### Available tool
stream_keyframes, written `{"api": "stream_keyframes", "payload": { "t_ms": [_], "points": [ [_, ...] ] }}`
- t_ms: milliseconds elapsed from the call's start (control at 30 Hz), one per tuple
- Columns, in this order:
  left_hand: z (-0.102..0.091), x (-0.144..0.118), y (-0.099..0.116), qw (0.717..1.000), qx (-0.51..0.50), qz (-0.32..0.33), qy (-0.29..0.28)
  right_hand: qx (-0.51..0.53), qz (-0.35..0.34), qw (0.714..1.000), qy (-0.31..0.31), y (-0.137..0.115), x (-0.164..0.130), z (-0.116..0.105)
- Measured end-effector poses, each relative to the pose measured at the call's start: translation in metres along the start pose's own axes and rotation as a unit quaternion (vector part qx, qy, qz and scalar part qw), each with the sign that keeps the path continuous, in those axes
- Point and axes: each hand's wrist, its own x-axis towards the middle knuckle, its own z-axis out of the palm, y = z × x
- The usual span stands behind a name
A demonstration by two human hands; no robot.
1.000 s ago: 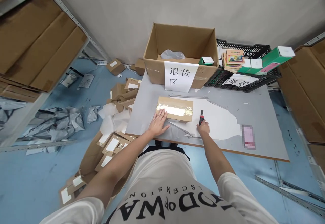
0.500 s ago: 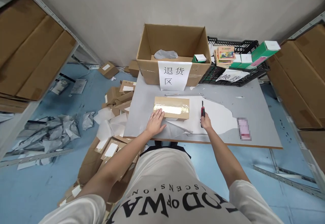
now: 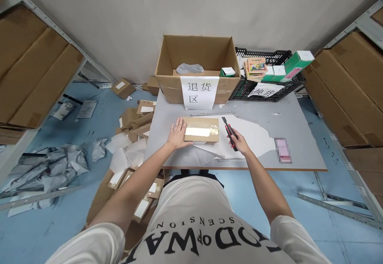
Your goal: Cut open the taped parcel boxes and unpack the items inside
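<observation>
The flat cardboard parcel (image 3: 201, 130) is lying on the worktop (image 3: 299, 136) toward its left side, roughly midway between the near and far edges, with a band of glossy clear tape running along its top. It is looking light and fairly stiff, a shallow box that should resist a flat palm but could dent if pressed hard in the middle; the tape is likely slick, so the bare cardboard at the ends and long edges is offering the better hold. The left hand (image 3: 177, 133) is resting spread and flat on the parcel's left end, fingers splayed, pinning it down, with the forearm reaching in from the near-left corner. The right hand (image 3: 239, 143) is closed around a red and black utility knife (image 3: 229, 132), hovering just beside the parcel's right end, the knife angled up and leftward toward the box; whether the blade is out is too small to tell. The right arm is extending nearly straight from the near edge. Torn white paper (image 3: 254, 136) is lying under and beside the right hand.
</observation>
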Motion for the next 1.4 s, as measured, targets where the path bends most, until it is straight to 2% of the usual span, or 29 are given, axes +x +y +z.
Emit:
{"api": "stream_keyframes", "payload": {
  "t_ms": [67, 133, 200, 267, 400, 500, 600, 700, 867, 933, 1067, 1233, 1300, 1400],
  "points": [
    [-0.001, -0.003, -0.001, 1.000, 0.006, 0.014, -0.005, 0.002, -0.009, 1.000, -0.002, -0.001, -0.005, 0.004],
    [0.002, -0.012, 0.006, 0.998, 0.020, 0.055, -0.015, -0.014, -0.024, 1.000, -0.006, -0.010, -0.007, 0.008],
    [0.009, -0.026, 0.019, 0.994, 0.031, 0.104, -0.032, -0.061, -0.047, 0.997, -0.030, -0.028, -0.002, 0.015],
    [0.019, -0.039, 0.031, 0.991, 0.041, 0.118, -0.044, -0.136, -0.093, 0.983, -0.082, -0.051, 0.009, 0.029],
    [0.033, -0.050, 0.041, 0.995, 0.038, 0.077, -0.040, -0.306, -0.208, 0.908, -0.198, -0.095, 0.042, 0.073],
    [0.034, -0.048, 0.038, 0.996, 0.023, 0.074, -0.036, -0.417, -0.233, 0.847, -0.232, -0.112, 0.064, 0.104],
    [0.033, -0.046, 0.033, 0.996, 0.014, 0.080, -0.032, -0.514, -0.250, 0.780, -0.253, -0.120, 0.077, 0.122],
    [0.033, -0.047, 0.030, 0.995, 0.014, 0.089, -0.029, -0.567, -0.270, 0.730, -0.268, -0.125, 0.084, 0.128],
    [0.033, -0.048, 0.026, 0.996, 0.039, 0.080, -0.013, -0.549, -0.266, 0.736, -0.295, -0.133, 0.089, 0.133],
    [0.033, -0.048, 0.025, 0.996, 0.047, 0.077, -0.013, -0.561, -0.268, 0.723, -0.301, -0.139, 0.089, 0.136],
    [0.034, -0.047, 0.026, 0.995, 0.064, 0.074, -0.017, -0.625, -0.275, 0.668, -0.298, -0.155, 0.084, 0.146],
    [0.032, -0.046, 0.027, 0.992, 0.101, 0.071, -0.034, -0.718, -0.277, 0.564, -0.299, -0.171, 0.073, 0.155],
    [0.030, -0.046, 0.028, 0.990, 0.114, 0.072, -0.040, -0.733, -0.278, 0.542, -0.303, -0.174, 0.070, 0.155],
    [0.030, -0.045, 0.028, 0.989, 0.125, 0.072, -0.041, -0.741, -0.272, 0.533, -0.306, -0.174, 0.068, 0.153]
  ]
}}
